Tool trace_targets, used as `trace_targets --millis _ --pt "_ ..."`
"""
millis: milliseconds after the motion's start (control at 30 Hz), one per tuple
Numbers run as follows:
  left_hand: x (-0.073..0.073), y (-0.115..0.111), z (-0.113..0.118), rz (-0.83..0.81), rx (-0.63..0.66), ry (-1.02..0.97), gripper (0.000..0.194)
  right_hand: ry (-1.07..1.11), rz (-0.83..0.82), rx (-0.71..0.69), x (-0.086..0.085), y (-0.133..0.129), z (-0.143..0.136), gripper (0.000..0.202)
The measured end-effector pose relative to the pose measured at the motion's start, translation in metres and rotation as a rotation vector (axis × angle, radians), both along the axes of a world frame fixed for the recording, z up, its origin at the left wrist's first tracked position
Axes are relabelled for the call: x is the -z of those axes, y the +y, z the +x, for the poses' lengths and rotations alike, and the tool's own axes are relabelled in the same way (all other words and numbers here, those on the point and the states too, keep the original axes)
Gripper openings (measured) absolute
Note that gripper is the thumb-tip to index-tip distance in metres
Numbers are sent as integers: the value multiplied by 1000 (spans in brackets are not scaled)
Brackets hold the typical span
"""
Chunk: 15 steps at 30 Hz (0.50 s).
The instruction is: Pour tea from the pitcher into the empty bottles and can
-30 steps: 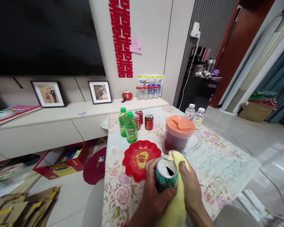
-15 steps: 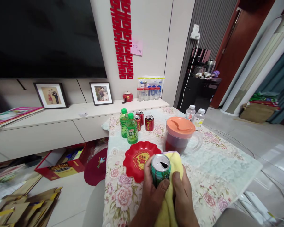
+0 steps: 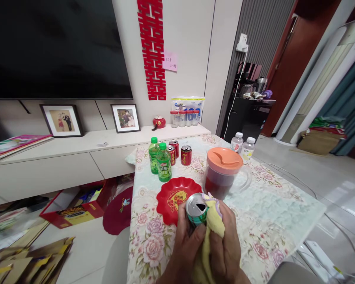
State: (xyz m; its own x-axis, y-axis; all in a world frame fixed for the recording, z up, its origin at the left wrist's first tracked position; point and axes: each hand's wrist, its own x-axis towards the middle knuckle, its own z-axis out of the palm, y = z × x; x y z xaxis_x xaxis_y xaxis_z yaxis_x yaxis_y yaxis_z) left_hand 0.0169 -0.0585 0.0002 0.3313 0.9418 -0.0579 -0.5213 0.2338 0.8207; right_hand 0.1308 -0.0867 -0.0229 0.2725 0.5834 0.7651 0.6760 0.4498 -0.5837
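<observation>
My left hand (image 3: 185,240) is wrapped round a green drink can (image 3: 197,209), its silver top facing up with the mouth opened. A yellow cloth (image 3: 215,219) with a purple edge is gripped in my right hand (image 3: 227,240) and lies against the can's right side. Part of the cloth hangs down between my wrists. Just beyond the can sits a red scalloped plate (image 3: 165,197) with a gold picture in its middle. Behind my right hand stands a clear pitcher (image 3: 217,183) of dark red liquid under an orange lid (image 3: 225,158).
Two green bottles (image 3: 164,163) and several red cans (image 3: 186,155) stand at the back left of the flowered tablecloth (image 3: 152,240). Two white-capped bottles (image 3: 247,150) are at the back right. A white cabinet (image 3: 100,150) runs behind, and a red box (image 3: 77,205) is on the floor.
The can has shifted slightly left and tilted. My right hand has drawn the cloth together, moving its upper edge closer to the can's rim.
</observation>
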Motion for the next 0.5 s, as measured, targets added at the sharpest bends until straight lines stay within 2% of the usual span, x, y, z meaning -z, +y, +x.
trace_targets --millis 67,133,267,333,433,500 --pt "-1 -1 0 41 56 -4 70 138 -34 -4 1 0 2 51" --pt "0 0 0 126 59 -1 66 330 -93 -6 -2 0 0 48" --pt "7 3 5 282 71 -26 73 711 -256 -4 -21 2 -4 55" --pt "11 4 6 362 77 26 74 865 -354 17 -30 6 1 59" --pt "15 5 6 486 38 141 72 1017 -467 73 -32 14 10 55" --pt "17 5 6 572 -29 180 70 1052 -505 40 -28 17 13 50"
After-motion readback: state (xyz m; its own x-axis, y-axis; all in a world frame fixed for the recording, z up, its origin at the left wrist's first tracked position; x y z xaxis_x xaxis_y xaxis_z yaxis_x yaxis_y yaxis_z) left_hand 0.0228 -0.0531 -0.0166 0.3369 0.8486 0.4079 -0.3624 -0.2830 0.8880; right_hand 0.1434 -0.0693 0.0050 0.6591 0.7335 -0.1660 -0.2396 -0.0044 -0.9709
